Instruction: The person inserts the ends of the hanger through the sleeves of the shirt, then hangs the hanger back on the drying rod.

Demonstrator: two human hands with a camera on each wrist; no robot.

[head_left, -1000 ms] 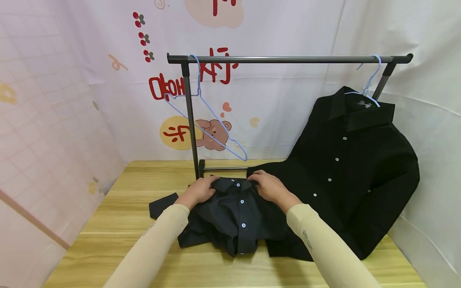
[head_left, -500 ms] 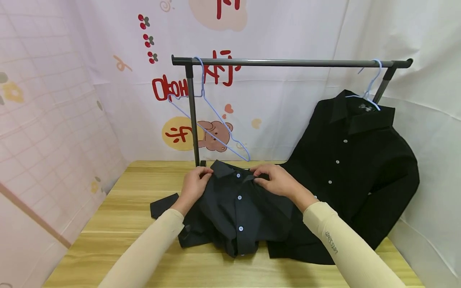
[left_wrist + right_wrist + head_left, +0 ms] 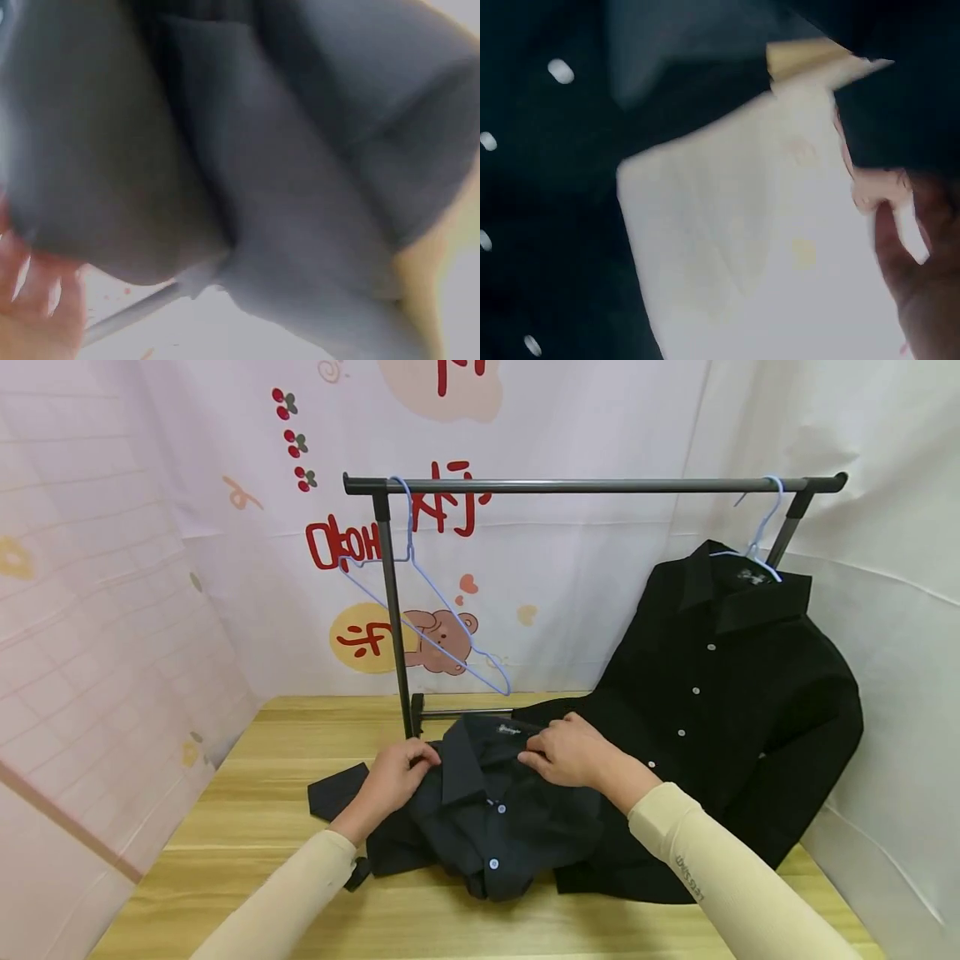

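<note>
Head view, bunched shirt (image 3: 465,827): lies crumpled on the wooden table (image 3: 240,835), in front of the clothes rack (image 3: 585,486), its collar (image 3: 461,768) spread at the far end and its neck label (image 3: 512,729) showing.
Head view, left hand (image 3: 397,772): finger and thumb pinch the cloth just outside the collar.
Head view, right hand (image 3: 566,752): well apart from the other, its fingertips bent onto the opposite edge of the neck opening.
Head view, slip risk: only fingertips seem to hold the cloth, so a hard tug could free one side and let the neckline fold over.
Head view, snag risk: the hanging shirt (image 3: 757,693) trails onto the table by the right hand, and where black cloth meets black cloth I cannot tell; catching both layers could drag its blue hanger (image 3: 765,518) along the bar.
Head view, containers: I see no box or basket; the rack bears two hangers, one inside the neck of the hanging shirt, the other, a bare hanger (image 3: 441,596), with no garment on it.
Left wrist view, folds: blurred dark cloth fills most of it, fingers at the lower left edge; the grip itself is hidden here. Such loose folds could twist if turned quickly.
Right wrist view, pinch: thumb and finger curl together at a dark cloth edge; white buttons at the left probably belong to the hanging shirt, which suggests how easily it could be brushed.
</note>
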